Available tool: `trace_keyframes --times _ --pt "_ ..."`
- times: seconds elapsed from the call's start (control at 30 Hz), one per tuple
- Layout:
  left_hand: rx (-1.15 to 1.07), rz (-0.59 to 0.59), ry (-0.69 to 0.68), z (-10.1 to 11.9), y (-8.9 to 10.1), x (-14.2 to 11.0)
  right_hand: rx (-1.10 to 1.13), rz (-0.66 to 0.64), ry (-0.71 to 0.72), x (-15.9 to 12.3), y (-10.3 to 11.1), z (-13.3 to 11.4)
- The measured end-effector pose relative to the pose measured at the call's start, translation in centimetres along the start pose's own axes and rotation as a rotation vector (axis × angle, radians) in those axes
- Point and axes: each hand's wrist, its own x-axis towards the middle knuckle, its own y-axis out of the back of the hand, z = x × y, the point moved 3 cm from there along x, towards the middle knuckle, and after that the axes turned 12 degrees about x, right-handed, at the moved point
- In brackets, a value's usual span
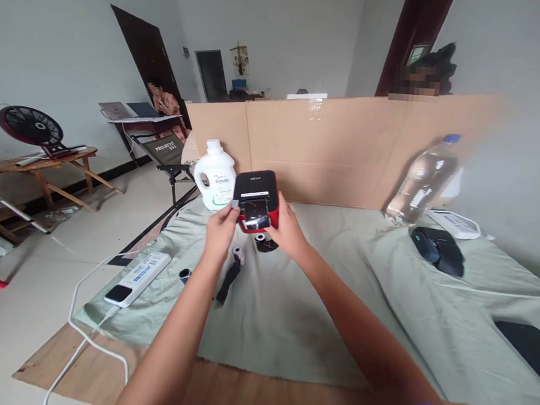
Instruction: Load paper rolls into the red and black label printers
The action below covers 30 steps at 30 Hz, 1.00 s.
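Folding chair (168,150), backrest lettered "PROJEEYO". White jug (217,183), table's far edge, left of centre; label too small to read. Black-and-red device (256,185), top lettering illegible — held above the table (317,323), toward its far edge, between left hand (223,225), fingers closed on its near-left corner, and right hand (289,226), gripping its right side.

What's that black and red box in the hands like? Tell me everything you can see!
The black-and-red box looks like a small label printer, probably plastic: rounded corners, a black top with tiny unreadable lettering, and red sides. A glossy dark strip sits at the near side, below a pale bar. The left hand and right hand grip it from either side, seemingly off the green cloth, with its top tilted toward the viewer.
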Motion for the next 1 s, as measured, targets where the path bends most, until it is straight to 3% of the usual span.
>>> trace_keyframes --times 0.07,0.17,0.3,0.43,0.73,1.0 --pt "0.045 -0.086 -0.066 0.9 -2.7 -4.1 -0.04 0.092 0.017 -3.9 4.2 -0.4" --pt "0.065 -0.204 -0.118 0.7 -6.8 -9.9 -0.147 0.12 -0.008 -9.8 9.0 -0.3" --pt "0.022 -0.374 -0.084 -2.0 -10.8 -14.6 -0.156 0.145 -0.141 -15.5 11.8 1.5" --pt "0.041 -0.456 -0.119 -4.0 -12.3 -15.5 -0.114 0.174 -0.186 -17.7 11.7 3.1" --pt "0.018 -0.463 -0.097 -4.7 -11.6 -15.1 -0.089 0.16 -0.237 -17.6 10.0 4.0" --pt "0.003 -0.501 -0.091 -5.7 -12.0 -14.9 -0.086 0.18 -0.276 -18.0 10.1 4.7"
